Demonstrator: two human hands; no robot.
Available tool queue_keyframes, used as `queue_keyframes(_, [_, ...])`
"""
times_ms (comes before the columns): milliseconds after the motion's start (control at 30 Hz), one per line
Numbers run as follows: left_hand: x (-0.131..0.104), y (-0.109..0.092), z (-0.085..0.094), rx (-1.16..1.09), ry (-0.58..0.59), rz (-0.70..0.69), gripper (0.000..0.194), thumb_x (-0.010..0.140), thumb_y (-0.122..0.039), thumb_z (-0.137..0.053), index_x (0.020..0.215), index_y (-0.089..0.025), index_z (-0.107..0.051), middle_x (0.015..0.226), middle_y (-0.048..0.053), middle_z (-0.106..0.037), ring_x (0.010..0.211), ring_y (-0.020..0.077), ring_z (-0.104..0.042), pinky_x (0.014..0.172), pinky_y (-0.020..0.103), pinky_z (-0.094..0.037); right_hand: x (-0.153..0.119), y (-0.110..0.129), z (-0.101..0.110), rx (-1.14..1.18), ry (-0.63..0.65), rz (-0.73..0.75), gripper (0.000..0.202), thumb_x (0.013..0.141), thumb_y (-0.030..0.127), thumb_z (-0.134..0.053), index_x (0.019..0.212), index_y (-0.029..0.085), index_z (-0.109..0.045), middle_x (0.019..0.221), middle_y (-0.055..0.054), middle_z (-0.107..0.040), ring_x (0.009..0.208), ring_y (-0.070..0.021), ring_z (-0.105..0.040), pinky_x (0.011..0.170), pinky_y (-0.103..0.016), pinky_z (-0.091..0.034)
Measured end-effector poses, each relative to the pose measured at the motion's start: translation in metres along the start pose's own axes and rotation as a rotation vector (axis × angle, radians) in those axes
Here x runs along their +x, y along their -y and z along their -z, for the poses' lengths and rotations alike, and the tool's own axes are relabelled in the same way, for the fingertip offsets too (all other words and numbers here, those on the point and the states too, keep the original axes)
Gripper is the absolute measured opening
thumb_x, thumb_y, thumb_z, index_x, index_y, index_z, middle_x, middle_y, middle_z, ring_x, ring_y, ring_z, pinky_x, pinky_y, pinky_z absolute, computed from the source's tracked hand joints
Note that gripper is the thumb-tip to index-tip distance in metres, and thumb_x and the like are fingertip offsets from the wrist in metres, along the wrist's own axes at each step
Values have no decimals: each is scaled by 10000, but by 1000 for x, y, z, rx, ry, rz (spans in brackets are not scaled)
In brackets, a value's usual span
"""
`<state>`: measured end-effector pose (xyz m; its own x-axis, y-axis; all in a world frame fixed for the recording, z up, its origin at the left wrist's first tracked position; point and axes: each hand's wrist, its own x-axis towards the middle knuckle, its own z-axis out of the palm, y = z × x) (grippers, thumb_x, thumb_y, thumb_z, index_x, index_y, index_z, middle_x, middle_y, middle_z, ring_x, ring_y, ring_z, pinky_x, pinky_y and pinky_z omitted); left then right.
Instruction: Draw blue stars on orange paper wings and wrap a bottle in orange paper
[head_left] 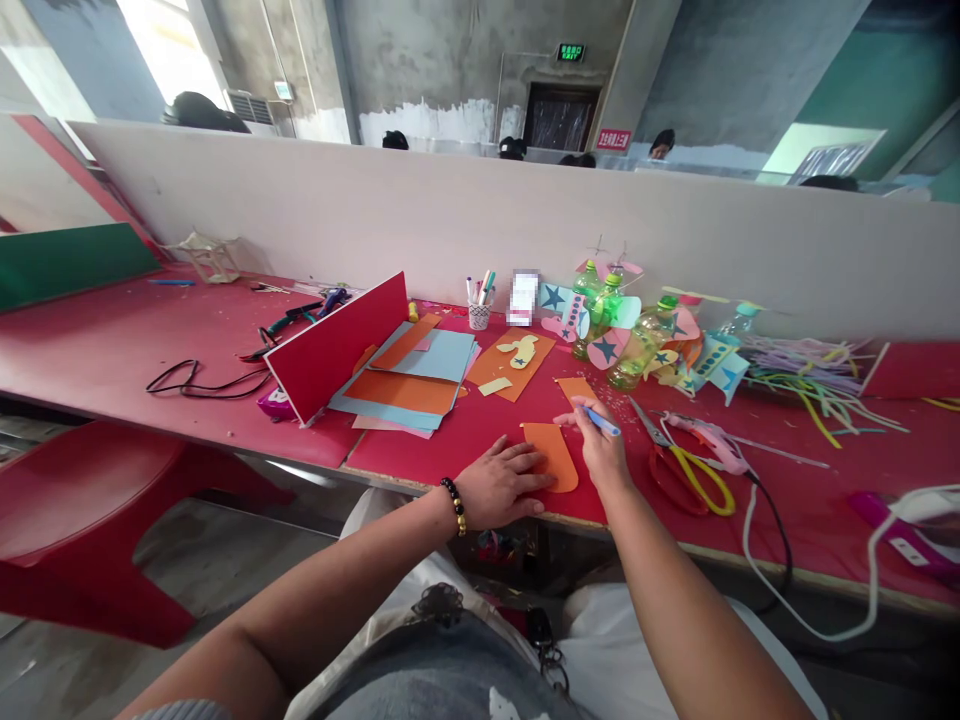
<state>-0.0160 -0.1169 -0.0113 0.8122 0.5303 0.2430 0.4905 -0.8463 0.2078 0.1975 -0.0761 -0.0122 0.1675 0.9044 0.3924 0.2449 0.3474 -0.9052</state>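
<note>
My left hand (pixel 504 483) lies flat with its fingers spread, the fingertips resting on an orange paper piece (pixel 553 455) with rounded lower corners. In my right hand (pixel 600 445) is a blue pen (pixel 602 421), pinched between the fingers; its tip is hidden by the hand. Another orange paper strip (pixel 576 388) lies just beyond that hand. To the right, large scissors (pixel 686 465) with red and yellow handles rest on the table beside a pink glue gun (pixel 705 442). Further back, pale yellow cut shapes (pixel 523 350) lie on an orange sheet (pixel 491 362).
Blue and orange paper sheets (pixel 412 392) are stacked left, by a red divider (pixel 345 345). Behind stand a pen cup (pixel 478 317), a blurred phone (pixel 523 298) and plastic bottles (pixel 634 355) with paper cutouts. Coloured pipe cleaners (pixel 802 370) lie right; a white cable (pixel 806 630) hangs over the table edge.
</note>
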Motion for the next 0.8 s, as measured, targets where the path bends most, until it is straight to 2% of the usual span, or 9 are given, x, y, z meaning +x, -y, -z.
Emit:
queue_keyframes(167, [-1, 0, -2, 0, -8, 19, 474, 949, -526, -391, 1365, -310, -462, 1422, 37, -455, 1337, 248, -350, 1131, 506, -168, -19, 6, 2, 34, -17, -37, 348, 893, 476, -491, 988, 183, -653, 687, -25, -653, 757, -189, -637, 817, -345, -476])
queue_keyframes(400, [-1, -4, -1, 19, -43, 25, 470, 944, -540, -393, 1342, -307, -485, 1391, 40, -474, 1298, 247, -377, 1125, 510, -180, -33, 2, 11, 141, -24, -161, 222, 845, 402, -585, 913, 195, -629, 671, -5, -640, 692, -172, -606, 746, -308, -476])
queue_keyframes(567, [-2, -7, 4, 13, -56, 54, 478, 916, -567, -436, 1319, -317, -501, 1306, 35, -525, 1241, 256, -399, 1114, 508, -204, -32, 1, 10, 45, 10, -176, 156, 849, 362, -571, 824, 208, -565, 584, 19, -604, 632, -164, -587, 697, -283, -455])
queue_keyframes(800, [-1, -7, 6, -23, -73, 89, 429, 904, -573, -455, 1228, -324, -587, 1282, 37, -533, 1226, 270, -388, 1114, 513, -193, -36, 10, 8, -138, 121, -154, 196, 871, 414, -534, 854, 219, -534, 667, -21, -665, 677, -191, -643, 678, -290, -482])
